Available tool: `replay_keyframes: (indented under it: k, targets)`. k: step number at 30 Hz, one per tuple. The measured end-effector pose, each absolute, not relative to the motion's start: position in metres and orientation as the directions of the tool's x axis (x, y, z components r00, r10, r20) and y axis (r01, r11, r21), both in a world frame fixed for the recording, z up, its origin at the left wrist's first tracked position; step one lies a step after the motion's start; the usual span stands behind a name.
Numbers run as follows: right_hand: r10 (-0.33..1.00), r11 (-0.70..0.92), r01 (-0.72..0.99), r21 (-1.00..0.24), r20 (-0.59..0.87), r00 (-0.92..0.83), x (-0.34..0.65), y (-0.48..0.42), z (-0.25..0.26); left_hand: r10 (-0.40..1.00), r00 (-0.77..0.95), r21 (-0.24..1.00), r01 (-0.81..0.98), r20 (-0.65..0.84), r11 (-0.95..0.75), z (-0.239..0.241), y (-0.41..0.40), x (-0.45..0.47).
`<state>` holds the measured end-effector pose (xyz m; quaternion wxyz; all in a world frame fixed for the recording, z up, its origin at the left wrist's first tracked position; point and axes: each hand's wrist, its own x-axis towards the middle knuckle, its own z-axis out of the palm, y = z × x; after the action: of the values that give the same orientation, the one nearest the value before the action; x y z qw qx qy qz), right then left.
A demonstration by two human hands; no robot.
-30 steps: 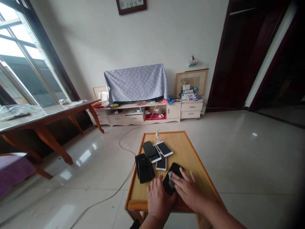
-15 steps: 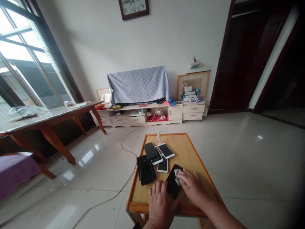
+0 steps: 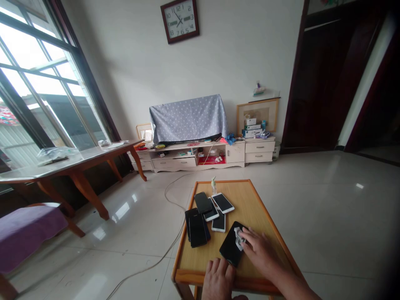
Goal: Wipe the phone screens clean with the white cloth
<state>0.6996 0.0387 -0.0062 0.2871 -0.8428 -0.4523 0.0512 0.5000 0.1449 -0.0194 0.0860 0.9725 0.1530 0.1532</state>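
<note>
A black phone (image 3: 233,245) lies screen up near the front of the small wooden table (image 3: 256,208). My right hand (image 3: 258,250) presses a crumpled white wipe (image 3: 239,238) against its screen with the fingertips. My left hand (image 3: 218,277) rests over the table's near edge, fingers extended side by side close to the phone's lower end; whether they touch it I cannot tell. Left of the phone several others overlap in a loose pile: black phones (image 3: 198,230) and white-framed phones (image 3: 223,203). A small clear pump bottle (image 3: 213,186) stands behind them.
A larger table (image 3: 93,156) with a plastic bag stands left by the window, near a purple-covered seat (image 3: 28,233). A cable (image 3: 150,266) runs over the tiled floor. Against the far wall is a low cabinet (image 3: 175,163) with a cloth-covered object (image 3: 190,118).
The view has tilted up slightly, showing more of the clock. My left hand has drawn back toward the table's near edge. The right hand still presses the wipe on the phone.
</note>
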Motion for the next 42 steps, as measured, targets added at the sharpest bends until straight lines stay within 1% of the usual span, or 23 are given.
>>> replay_keyframes:
  k: [1, 3, 6, 8, 10, 14, 16, 20, 22, 24, 27, 28, 29, 32, 34, 36, 39, 40, 42]
  targets:
    - [0.793, -0.431, 0.738, -0.519, 0.174, 0.584, 0.7, 0.038, -0.007, 0.334, 0.9, 0.239, 0.272, 0.278, -0.932, -0.017, 0.144, 0.5]
    - [0.796, -0.434, 0.756, -0.489, 0.184, 0.576, 0.701, 0.037, -0.009, 0.394, 0.87, 0.326, 0.295, 0.298, -0.898, -0.01, 0.142, 0.5]
    - [0.821, -0.42, 0.795, -0.437, 0.191, 0.538, 0.696, 0.036, -0.008, 0.563, 0.765, 0.452, 0.401, 0.314, -0.797, 0.004, 0.141, 0.501]
    - [0.843, -0.403, 0.819, -0.409, 0.182, 0.506, 0.686, 0.036, -0.006, 0.646, 0.708, 0.496, 0.467, 0.285, -0.732, 0.008, 0.142, 0.505]
    - [0.865, -0.383, 0.838, -0.389, 0.167, 0.473, 0.674, 0.036, -0.005, 0.688, 0.684, 0.512, 0.512, 0.241, -0.689, 0.008, 0.144, 0.509]
    - [0.924, -0.296, 0.878, -0.375, 0.121, 0.364, 0.66, 0.038, -0.004, 0.714, 0.669, 0.523, 0.541, 0.206, -0.658, 0.003, 0.146, 0.517]
    - [0.93, -0.287, 0.888, -0.358, 0.116, 0.348, 0.665, 0.04, -0.005, 0.712, 0.674, 0.521, 0.543, 0.199, -0.659, 0.004, 0.146, 0.519]
    - [0.872, -0.41, 0.862, -0.297, 0.151, 0.466, 0.687, 0.042, -0.011, 0.685, 0.706, 0.512, 0.528, 0.178, -0.678, 0.005, 0.148, 0.52]
    - [0.859, -0.425, 0.859, -0.286, 0.173, 0.482, 0.691, 0.041, -0.017, 0.681, 0.712, 0.51, 0.528, 0.171, -0.679, 0.004, 0.15, 0.521]
    - [0.89, -0.363, 0.882, -0.3, 0.167, 0.424, 0.685, 0.038, -0.022, 0.691, 0.703, 0.51, 0.538, 0.168, -0.671, 0.001, 0.151, 0.523]
    - [0.953, -0.222, 0.911, -0.349, 0.12, 0.278, 0.674, 0.032, -0.02, 0.702, 0.688, 0.495, 0.552, 0.185, -0.671, -0.002, 0.15, 0.526]
    - [0.959, -0.208, 0.909, -0.36, 0.11, 0.263, 0.673, 0.031, -0.017, 0.702, 0.685, 0.483, 0.556, 0.196, -0.677, -0.003, 0.149, 0.527]
    - [0.956, -0.22, 0.905, -0.365, 0.103, 0.274, 0.676, 0.031, -0.012, 0.7, 0.683, 0.468, 0.559, 0.208, -0.684, -0.003, 0.149, 0.528]
    - [0.891, -0.39, 0.852, -0.349, 0.092, 0.445, 0.691, 0.029, 0.004, 0.686, 0.693, 0.436, 0.559, 0.222, -0.705, -0.003, 0.149, 0.531]
    - [0.855, -0.456, 0.822, -0.34, 0.087, 0.51, 0.697, 0.027, 0.011, 0.678, 0.699, 0.427, 0.554, 0.229, -0.715, -0.005, 0.15, 0.532]
    - [0.877, -0.419, 0.836, -0.356, 0.08, 0.474, 0.691, 0.026, 0.015, 0.676, 0.696, 0.425, 0.55, 0.242, -0.719, -0.008, 0.151, 0.533]
    - [0.948, -0.261, 0.872, -0.414, 0.063, 0.313, 0.678, 0.028, 0.016, 0.687, 0.684, 0.425, 0.561, 0.247, -0.711, -0.01, 0.151, 0.533]
    - [0.955, -0.239, 0.873, -0.426, 0.059, 0.291, 0.677, 0.029, 0.016, 0.688, 0.683, 0.422, 0.564, 0.245, -0.71, -0.01, 0.151, 0.533]
    - [0.934, -0.296, 0.857, -0.422, 0.061, 0.352, 0.682, 0.033, 0.016, 0.684, 0.691, 0.412, 0.566, 0.235, -0.714, -0.008, 0.15, 0.533]
